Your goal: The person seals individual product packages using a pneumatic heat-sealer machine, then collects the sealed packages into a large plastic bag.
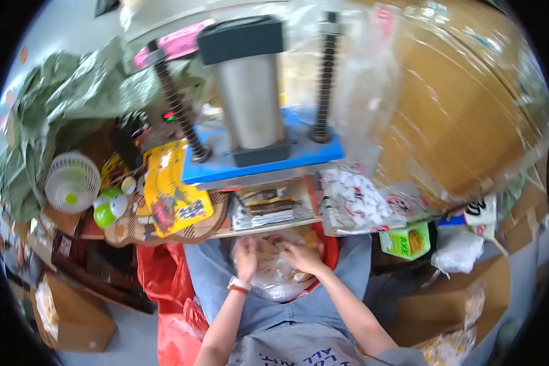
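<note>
- Far left of the press [253, 100], we see a white round fan [72, 182], with a green-and-white object [110, 208] just beside it.
- Nearer the press, on its left, a yellow packet [175, 190] lies over a patterned board [125, 230].
- Below the press, our left hand [246, 253], with bands on its wrist, is at the left side of the clear bag, fingers bent; we cannot tell whether they grip it.
- Also below the press, the clear bag [277, 282] sits in a red basin [330, 247] between our legs, with pale yellowish pieces showing through.
- Our right hand [302, 257] reaches over the bag from the right, fingers partly bent on it; blur hides whether they pinch the plastic.
- Right of the press lies a packet of white pieces [357, 198], and beyond it stands a green box [405, 241].
</note>
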Tool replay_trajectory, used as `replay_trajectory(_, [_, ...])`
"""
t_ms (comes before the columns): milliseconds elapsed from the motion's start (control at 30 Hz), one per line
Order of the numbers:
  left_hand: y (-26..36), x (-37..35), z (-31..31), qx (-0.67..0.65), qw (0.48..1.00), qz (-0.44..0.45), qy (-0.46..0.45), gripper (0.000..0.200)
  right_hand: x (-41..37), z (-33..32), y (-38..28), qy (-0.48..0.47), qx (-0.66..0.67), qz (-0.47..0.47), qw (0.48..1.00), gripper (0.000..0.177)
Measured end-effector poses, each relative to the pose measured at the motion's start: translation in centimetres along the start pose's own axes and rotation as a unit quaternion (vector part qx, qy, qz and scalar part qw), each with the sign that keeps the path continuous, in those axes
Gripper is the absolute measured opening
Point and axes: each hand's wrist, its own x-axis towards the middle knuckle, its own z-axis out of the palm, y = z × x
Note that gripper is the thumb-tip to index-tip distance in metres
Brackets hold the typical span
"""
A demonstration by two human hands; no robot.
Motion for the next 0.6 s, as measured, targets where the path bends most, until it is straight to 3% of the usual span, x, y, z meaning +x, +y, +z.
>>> replay_trajectory(33, [0.6, -0.3, -0.7, 0.005, 1.000, 0.007, -0.002, 0.041, 0.5, 1.7, 1.1, -0.172, 0.040, 0.062, 0.982, 0.030])
replay_trajectory(67, [0.3, -0.3, -1.0, -0.025, 0.999, -0.018, -0.044, 0.041, -0.1, 3.1, 2.0, -0.327, 0.085, 0.125, 0.933, 0.028])
replay_trajectory(100, [-3.0, 0.6, -1.2, 0.002, 0.995, 0.031, -0.099, 0.045, -2.2, 6.1, 2.3, -0.213, 0.071, 0.021, 0.974, 0.021])
replay_trajectory(133, [-5.4, 1.9, -1.4, -0.029, 0.991, 0.015, -0.132, 0.047, -4.2, 8.9, 2.5, -0.085, 0.028, -0.078, 0.993, 0.015])
replay_trajectory(167, [-7.4, 3.0, -0.7, -0.056, 0.984, -0.007, -0.172, 0.050, -6.1, 8.3, 1.4, -0.094, 0.008, -0.080, 0.992, 0.017])
replay_trajectory(200, [-8.0, 3.0, -0.2, 0.117, 0.977, 0.007, -0.179, 0.057, -7.9, 7.6, 0.4, -0.104, -0.011, -0.082, 0.991, 0.020])
replay_trajectory(233, [1.8, -0.8, -1.3, 0.008, 0.942, -0.063, -0.330, 0.057, -10.6, 3.4, -3.3, -0.051, -0.035, -0.029, 0.998, 0.025])
replay_trajectory(267, [-2.8, 1.4, -0.5, 0.157, 0.892, 0.028, -0.423, 0.056, -12.6, 0.8, -6.2, -0.027, -0.010, -0.056, 0.998, 0.026])
replay_trajectory(300, [-5.8, 2.8, 1.4, 0.128, 0.886, 0.144, -0.423, 0.053, -14.0, -1.3, -7.6, -0.008, 0.009, -0.090, 0.996, 0.028])
replay_trajectory(333, [-8.7, 3.9, 3.3, 0.100, 0.868, 0.259, -0.411, 0.052, -14.8, -1.1, -7.9, 0.020, -0.028, -0.128, 0.991, 0.016])
replay_trajectory(367, [-7.8, 4.4, 1.9, 0.061, 0.832, 0.254, -0.490, 0.032, -15.7, -0.8, -8.2, 0.050, -0.066, -0.164, 0.983, 0.046])
replay_trajectory(400, [-6.7, 4.9, 0.3, 0.022, 0.789, 0.237, -0.567, 0.015, -16.2, -5.5, -12.9, 0.137, -0.064, -0.226, 0.962, 0.040])
replay_trajectory(433, [3.7, 0.5, -1.8, 0.233, 0.729, 0.423, -0.484, 0.018, -16.8, -10.2, -17.9, 0.231, -0.072, -0.284, 0.928, 0.036])
replay_trajectory(467, [14.5, -3.9, -4.0, 0.411, 0.617, 0.579, -0.341, 0.024, -17.3, -14.9, -22.9, 0.324, -0.086, -0.328, 0.883, 0.035])
replay_trajectory(500, [18.2, -4.7, -4.6, 0.430, 0.629, 0.519, -0.388, 0.022, -18.9, -16.2, -22.6, 0.175, -0.010, -0.223, 0.959, 0.033])
replay_trajectory(533, [22.0, -5.4, -5.3, 0.449, 0.639, 0.456, -0.427, 0.021, -20.4, -17.5, -22.3, 0.045, 0.038, -0.085, 0.995, 0.033])
replay_trajectory(567, [25.3, -6.0, -5.9, 0.480, 0.649, 0.319, -0.497, 0.025, -20.9, -18.3, -22.6, 0.111, 0.074, -0.110, 0.985, 0.024])
replay_trajectory(600, [28.8, -8.0, -6.4, 0.404, 0.711, 0.242, -0.522, 0.033, -21.1, -19.3, -22.9, 0.173, 0.106, -0.137, 0.969, 0.028])
